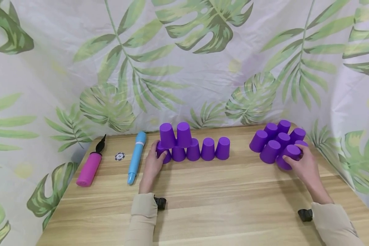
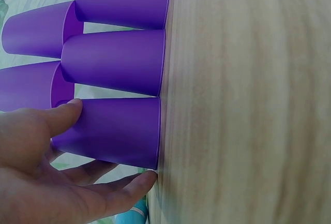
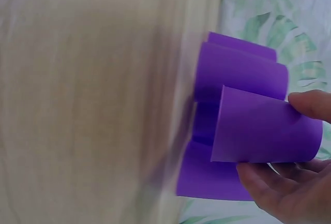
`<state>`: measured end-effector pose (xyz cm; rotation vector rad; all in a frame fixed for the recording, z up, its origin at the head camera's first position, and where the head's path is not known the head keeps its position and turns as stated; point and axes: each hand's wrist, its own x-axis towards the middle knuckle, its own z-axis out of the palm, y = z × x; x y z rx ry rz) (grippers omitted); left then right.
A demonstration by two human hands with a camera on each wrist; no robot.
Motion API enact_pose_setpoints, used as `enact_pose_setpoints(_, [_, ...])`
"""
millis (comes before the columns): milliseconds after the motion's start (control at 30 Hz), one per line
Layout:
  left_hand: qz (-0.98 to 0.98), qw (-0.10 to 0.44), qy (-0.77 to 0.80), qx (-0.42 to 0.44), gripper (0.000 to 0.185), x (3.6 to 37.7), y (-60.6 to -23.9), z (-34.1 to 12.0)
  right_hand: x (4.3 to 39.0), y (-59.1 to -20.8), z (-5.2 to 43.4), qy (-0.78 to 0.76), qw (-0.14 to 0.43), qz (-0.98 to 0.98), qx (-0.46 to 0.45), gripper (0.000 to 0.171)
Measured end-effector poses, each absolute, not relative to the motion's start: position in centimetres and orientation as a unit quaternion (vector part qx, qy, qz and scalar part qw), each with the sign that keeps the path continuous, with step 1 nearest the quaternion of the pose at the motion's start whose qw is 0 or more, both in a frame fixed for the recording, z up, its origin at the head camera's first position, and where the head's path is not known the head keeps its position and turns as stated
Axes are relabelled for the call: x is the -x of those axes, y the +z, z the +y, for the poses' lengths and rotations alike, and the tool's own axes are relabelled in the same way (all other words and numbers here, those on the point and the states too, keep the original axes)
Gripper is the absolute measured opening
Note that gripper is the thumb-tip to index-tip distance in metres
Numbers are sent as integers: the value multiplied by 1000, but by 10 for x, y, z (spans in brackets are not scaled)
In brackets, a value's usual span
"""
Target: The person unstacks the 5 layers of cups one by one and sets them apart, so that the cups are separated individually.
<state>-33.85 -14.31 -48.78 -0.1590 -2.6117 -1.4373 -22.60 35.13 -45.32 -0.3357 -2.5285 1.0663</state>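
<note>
A row of upturned purple cups point(image 1: 200, 149) stands at the back middle of the wooden table point(image 1: 221, 201), with two more cups point(image 1: 176, 135) stacked on its left end. My left hand point(image 1: 160, 154) grips the leftmost bottom cup point(image 2: 111, 131), thumb on one side and fingers on the other. At the back right is a tight cluster of several purple cups point(image 1: 275, 138). My right hand point(image 1: 295, 159) holds the nearest cup point(image 3: 264, 128) of that cluster by its closed end. In the right wrist view its rim is slightly off the table.
A pink hand pump point(image 1: 89, 167), a small round chip point(image 1: 119, 156) and a blue tube point(image 1: 136, 157) lie to the left of the row. A leaf-print curtain point(image 1: 184, 68) closes off the back and both sides of the table.
</note>
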Motion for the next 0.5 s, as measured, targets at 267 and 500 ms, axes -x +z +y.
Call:
enact_pose_setpoints(267, [-871, 74, -484, 50, 61, 337, -488, -142, 232, -468, 358, 365, 159, -909, 123, 68])
enact_pose_setpoints(500, [-871, 73, -484, 51, 60, 338, -487, -142, 236, -471, 360, 368, 154, -909, 122, 68])
